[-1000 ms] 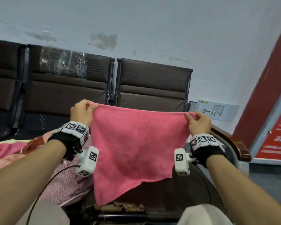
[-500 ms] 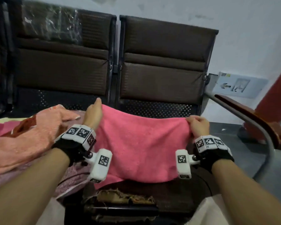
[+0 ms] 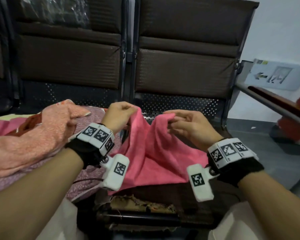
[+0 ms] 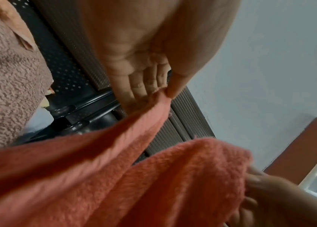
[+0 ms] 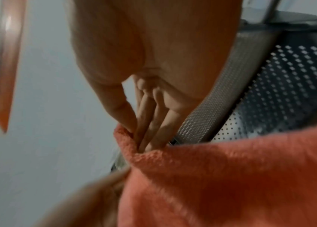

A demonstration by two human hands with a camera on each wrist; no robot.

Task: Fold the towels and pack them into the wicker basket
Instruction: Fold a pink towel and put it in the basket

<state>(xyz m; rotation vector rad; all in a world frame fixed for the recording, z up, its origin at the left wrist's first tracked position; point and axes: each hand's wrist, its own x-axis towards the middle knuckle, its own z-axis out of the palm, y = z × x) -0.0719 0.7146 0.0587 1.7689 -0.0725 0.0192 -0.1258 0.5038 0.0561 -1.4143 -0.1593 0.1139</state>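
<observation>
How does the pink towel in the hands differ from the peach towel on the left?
The pink towel is a deep, even pink; the peach towel is paler, with a rust-brown patch. The pink towel is pinched at two corners by the left hand and right hand; the peach towel lies crumpled and unheld. Both are terry cloth resting on the seats.

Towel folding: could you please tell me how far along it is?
Done: no folded towel shows. In hand: the left hand and right hand each pinch a corner of the pink towel, corners close together. Left: the peach towel lies crumpled; no basket in view.
</observation>
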